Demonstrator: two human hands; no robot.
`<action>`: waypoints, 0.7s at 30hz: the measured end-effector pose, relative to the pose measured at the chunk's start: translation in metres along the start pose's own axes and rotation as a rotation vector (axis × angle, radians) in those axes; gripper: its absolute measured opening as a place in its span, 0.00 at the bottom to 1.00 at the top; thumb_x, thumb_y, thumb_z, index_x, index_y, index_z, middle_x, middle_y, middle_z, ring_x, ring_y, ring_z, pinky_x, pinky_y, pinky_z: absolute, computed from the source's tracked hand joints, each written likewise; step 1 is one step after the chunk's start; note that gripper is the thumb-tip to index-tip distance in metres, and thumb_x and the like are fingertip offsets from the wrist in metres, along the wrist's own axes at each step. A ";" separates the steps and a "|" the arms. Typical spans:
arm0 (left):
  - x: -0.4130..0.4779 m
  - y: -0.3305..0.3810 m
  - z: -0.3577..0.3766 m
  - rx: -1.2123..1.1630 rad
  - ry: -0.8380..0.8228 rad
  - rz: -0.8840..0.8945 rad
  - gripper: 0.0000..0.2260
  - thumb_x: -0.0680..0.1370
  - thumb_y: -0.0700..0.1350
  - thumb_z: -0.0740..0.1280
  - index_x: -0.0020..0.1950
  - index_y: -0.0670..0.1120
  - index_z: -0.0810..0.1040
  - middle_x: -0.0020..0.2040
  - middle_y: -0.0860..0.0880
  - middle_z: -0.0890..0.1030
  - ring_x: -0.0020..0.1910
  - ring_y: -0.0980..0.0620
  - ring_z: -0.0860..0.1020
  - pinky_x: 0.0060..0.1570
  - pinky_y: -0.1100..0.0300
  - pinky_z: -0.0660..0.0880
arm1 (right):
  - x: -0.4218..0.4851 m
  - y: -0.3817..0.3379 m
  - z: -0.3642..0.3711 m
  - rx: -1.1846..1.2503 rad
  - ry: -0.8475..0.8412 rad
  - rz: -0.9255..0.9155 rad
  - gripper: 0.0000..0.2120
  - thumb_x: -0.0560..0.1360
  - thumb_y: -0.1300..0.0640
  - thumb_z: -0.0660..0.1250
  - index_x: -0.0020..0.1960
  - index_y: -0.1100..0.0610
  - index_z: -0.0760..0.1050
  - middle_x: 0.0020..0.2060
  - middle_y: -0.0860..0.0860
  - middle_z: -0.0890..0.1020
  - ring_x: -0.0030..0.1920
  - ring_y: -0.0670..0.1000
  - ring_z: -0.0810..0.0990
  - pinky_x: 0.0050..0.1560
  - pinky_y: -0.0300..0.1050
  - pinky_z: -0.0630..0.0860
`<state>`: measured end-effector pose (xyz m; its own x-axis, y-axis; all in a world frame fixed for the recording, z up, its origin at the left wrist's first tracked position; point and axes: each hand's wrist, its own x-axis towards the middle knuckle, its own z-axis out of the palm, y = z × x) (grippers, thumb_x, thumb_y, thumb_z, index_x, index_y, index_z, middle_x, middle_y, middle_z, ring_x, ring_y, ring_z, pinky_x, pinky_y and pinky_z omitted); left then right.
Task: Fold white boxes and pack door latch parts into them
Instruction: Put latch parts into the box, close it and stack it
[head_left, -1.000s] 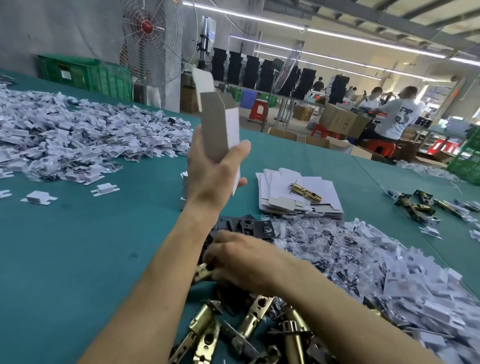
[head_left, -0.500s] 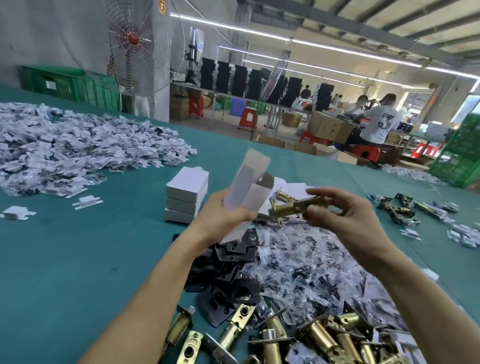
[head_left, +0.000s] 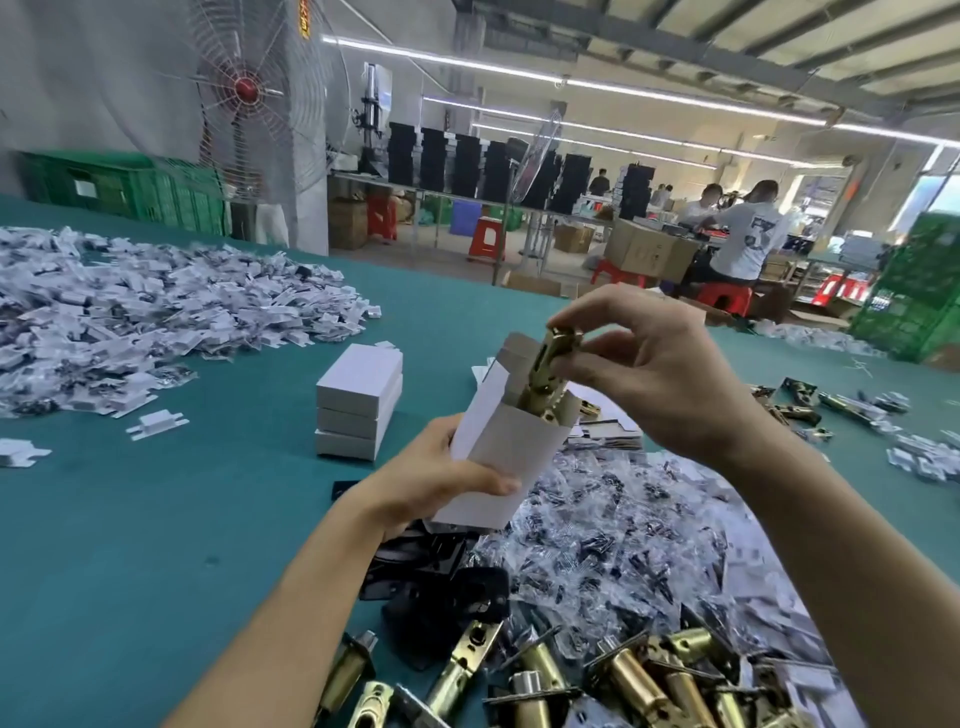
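Loading step: right grip (head_left: 649, 374) pinches a brass latch (head_left: 545, 374) half inside the open white box (head_left: 511, 452), clasped by the left grip (head_left: 441, 483) above the tabletop (head_left: 156, 519). Next: push fully home, then tuck the flap (head_left: 517, 347).

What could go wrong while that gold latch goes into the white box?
The latch is only partly inside the box, and the right hand pinches just its top end. It might slip and drop onto the loose latches below. The left hand holds the box tilted, gripping near its bottom, so the latch could catch on the open flap and bend the cardboard.
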<state>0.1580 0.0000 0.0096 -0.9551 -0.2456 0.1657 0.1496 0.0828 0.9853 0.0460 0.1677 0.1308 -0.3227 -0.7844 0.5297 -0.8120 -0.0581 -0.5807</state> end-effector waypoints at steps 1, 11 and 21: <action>0.000 0.001 0.001 -0.008 -0.002 0.011 0.16 0.66 0.41 0.75 0.53 0.46 0.81 0.43 0.49 0.82 0.44 0.50 0.82 0.46 0.56 0.80 | 0.002 -0.001 0.002 -0.004 -0.015 0.015 0.12 0.72 0.66 0.74 0.54 0.57 0.80 0.48 0.52 0.84 0.44 0.50 0.86 0.49 0.52 0.83; -0.001 0.006 0.006 -0.111 0.075 0.116 0.22 0.64 0.37 0.76 0.57 0.44 0.80 0.45 0.45 0.82 0.45 0.47 0.82 0.43 0.51 0.82 | 0.003 0.004 0.022 -0.140 0.099 0.021 0.09 0.70 0.55 0.77 0.51 0.50 0.85 0.40 0.44 0.84 0.43 0.43 0.81 0.51 0.48 0.78; -0.002 0.010 0.008 -0.149 0.185 0.161 0.27 0.59 0.47 0.78 0.56 0.44 0.81 0.48 0.43 0.85 0.49 0.46 0.83 0.46 0.56 0.80 | -0.022 0.034 0.002 -0.058 0.377 0.094 0.04 0.77 0.54 0.69 0.46 0.51 0.83 0.39 0.47 0.83 0.39 0.43 0.79 0.40 0.36 0.74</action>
<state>0.1591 0.0093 0.0187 -0.8549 -0.4144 0.3120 0.3447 -0.0044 0.9387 0.0266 0.1814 0.0985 -0.5441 -0.5020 0.6723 -0.7933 0.0468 -0.6071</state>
